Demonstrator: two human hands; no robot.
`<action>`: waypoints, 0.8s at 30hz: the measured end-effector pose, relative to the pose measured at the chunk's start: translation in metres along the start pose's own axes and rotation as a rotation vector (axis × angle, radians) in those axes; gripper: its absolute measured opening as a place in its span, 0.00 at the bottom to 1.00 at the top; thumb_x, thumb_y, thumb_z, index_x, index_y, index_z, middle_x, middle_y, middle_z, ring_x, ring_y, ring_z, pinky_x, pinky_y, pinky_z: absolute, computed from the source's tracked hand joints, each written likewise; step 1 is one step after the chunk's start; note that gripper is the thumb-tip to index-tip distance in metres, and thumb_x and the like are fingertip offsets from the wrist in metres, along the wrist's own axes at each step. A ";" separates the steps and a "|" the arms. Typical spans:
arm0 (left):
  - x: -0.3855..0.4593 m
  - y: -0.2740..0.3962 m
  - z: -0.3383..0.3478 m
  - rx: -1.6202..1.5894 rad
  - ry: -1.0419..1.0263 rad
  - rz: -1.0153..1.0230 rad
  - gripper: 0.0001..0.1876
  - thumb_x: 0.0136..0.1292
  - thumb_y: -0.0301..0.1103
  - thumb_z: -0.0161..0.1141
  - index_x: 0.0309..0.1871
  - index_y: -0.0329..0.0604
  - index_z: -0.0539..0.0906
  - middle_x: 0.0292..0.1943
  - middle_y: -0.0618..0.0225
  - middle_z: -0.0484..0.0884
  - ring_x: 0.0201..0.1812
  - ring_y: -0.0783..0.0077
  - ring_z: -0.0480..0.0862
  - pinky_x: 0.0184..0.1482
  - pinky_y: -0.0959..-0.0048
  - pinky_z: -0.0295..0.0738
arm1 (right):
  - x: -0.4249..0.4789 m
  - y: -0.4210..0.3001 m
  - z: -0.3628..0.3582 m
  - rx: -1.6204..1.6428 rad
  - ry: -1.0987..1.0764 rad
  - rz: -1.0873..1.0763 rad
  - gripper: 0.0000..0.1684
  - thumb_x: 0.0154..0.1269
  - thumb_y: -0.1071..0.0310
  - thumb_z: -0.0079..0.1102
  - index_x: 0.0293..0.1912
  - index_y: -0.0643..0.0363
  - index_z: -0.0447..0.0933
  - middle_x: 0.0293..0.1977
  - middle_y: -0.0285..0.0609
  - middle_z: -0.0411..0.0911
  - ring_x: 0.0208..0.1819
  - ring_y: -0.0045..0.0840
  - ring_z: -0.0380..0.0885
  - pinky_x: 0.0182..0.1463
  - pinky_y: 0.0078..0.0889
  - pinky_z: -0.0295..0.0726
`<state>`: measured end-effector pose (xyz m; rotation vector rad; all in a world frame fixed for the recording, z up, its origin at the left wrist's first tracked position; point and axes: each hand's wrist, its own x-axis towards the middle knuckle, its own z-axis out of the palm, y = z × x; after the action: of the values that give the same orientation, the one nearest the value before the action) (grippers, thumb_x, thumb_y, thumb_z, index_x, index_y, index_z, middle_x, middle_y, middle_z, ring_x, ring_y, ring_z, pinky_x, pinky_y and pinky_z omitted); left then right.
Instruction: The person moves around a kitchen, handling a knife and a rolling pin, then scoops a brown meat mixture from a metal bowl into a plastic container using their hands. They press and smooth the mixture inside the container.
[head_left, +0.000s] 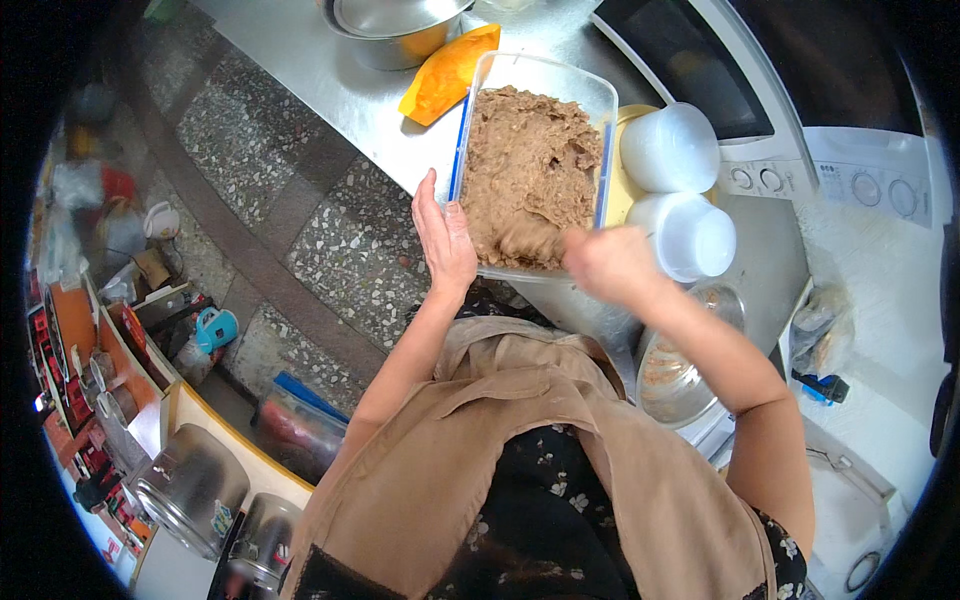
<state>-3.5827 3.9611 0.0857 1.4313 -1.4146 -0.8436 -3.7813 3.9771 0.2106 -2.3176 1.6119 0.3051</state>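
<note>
A clear plastic container (541, 66) with a blue strip along its side stands at the edge of the metal table before me. Thick brown paste (529, 161) fills much of it. My left hand (446, 238) is at the container's near left corner, fingers straight and upright along the outer wall, gripping nothing. Over the near right corner is my right hand (611, 259), curled and blurred by motion. Beside it the paste is smeared by the same motion. Whether a utensil is in that fist cannot be made out.
An orange pumpkin wedge (450, 75) and a metal pot (397, 45) lie beyond the container. White plastic tubs (671, 150) stand to the right, before a microwave oven (697, 75). A soiled metal bowl (675, 382) sits under my right forearm. Terrazzo floor (352, 232) shows at left.
</note>
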 end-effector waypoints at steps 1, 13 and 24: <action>0.000 0.001 0.000 0.002 -0.004 0.011 0.26 0.70 0.37 0.40 0.66 0.28 0.56 0.63 0.46 0.60 0.64 0.48 0.60 0.66 0.58 0.51 | -0.004 -0.010 0.012 0.023 0.002 -0.068 0.07 0.57 0.65 0.50 0.27 0.56 0.74 0.18 0.49 0.77 0.21 0.41 0.79 0.22 0.45 0.76; 0.001 -0.004 0.001 0.050 0.004 0.039 0.26 0.69 0.34 0.42 0.66 0.28 0.57 0.63 0.46 0.61 0.64 0.49 0.61 0.66 0.57 0.51 | 0.009 0.049 -0.018 -0.150 -0.054 0.024 0.10 0.58 0.64 0.49 0.24 0.56 0.74 0.17 0.49 0.76 0.23 0.42 0.78 0.27 0.45 0.77; 0.004 0.001 0.004 0.066 -0.012 0.060 0.26 0.68 0.34 0.42 0.66 0.29 0.57 0.62 0.46 0.62 0.63 0.48 0.61 0.66 0.57 0.51 | 0.083 0.114 -0.046 -0.320 0.083 0.049 0.12 0.53 0.66 0.49 0.24 0.59 0.80 0.25 0.51 0.80 0.29 0.42 0.82 0.34 0.43 0.80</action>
<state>-3.5861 3.9564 0.0855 1.4277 -1.4992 -0.7756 -3.8593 3.8504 0.2111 -2.5548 1.7734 0.5186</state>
